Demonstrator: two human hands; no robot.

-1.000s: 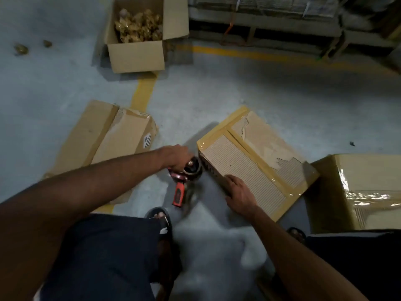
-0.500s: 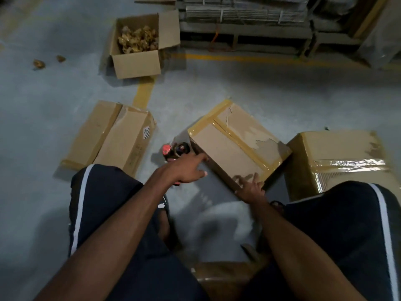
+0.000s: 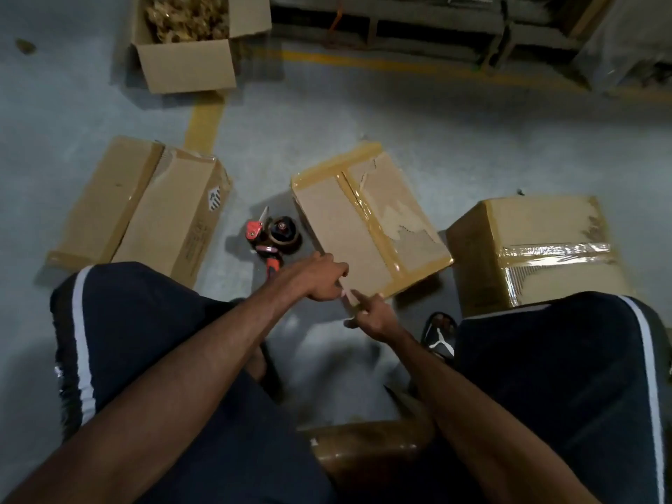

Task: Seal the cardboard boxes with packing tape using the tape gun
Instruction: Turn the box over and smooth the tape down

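The middle cardboard box [image 3: 349,227] lies tilted on the floor, with brown tape along its seam and edges and a torn top layer. Left of it, touching nothing, the red tape gun [image 3: 271,238] lies on the concrete with its roll. My left hand [image 3: 320,280] curls its fingers over the box's near edge. My right hand [image 3: 372,316] presses its fingertips against the near corner just below, fingers apart. The two hands almost touch.
A flattened-looking box [image 3: 138,212] lies at the left. A taped box [image 3: 538,249] stands at the right by my knee. An open box [image 3: 185,63] of brown pieces sits at the back. Another box [image 3: 371,449] is between my legs. Pallets line the far side.
My left hand let go of the tape gun, which now lies on the floor, and moved right onto the box's near edge. My right hand slid to the near corner.
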